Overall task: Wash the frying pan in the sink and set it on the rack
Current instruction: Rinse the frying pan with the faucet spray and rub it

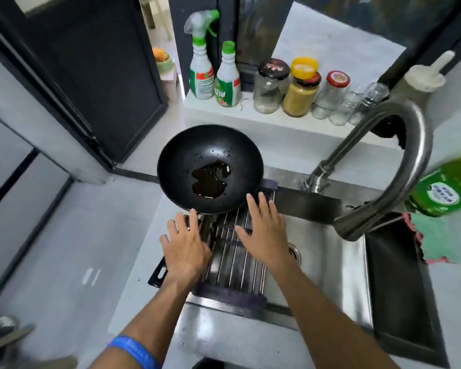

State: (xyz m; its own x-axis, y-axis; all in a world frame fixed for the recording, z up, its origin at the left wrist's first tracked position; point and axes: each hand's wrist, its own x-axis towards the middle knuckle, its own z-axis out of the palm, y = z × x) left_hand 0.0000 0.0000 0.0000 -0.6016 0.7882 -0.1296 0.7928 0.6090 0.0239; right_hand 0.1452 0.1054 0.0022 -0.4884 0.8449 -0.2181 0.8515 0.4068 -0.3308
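Starting at the left, the left hand point(185, 246), a blue band on its forearm, lay flat with fingers spread wide over the rack's point(234, 251) near-left corner, gripping nothing. Just above it sat the black frying pan point(210, 169), at the rack's far end by the sink's point(330, 262) left edge, a dark pool of oil in its bowl; its handle was hidden. Next across, the right hand point(264, 230) was spread wide too, hovering over the rack bars, fingertips right by the pan's near rim, though actual contact could not be made out. Further right, the curved faucet point(399, 145) arched over the basin, and a green bottle point(447, 187) stood at the far right.
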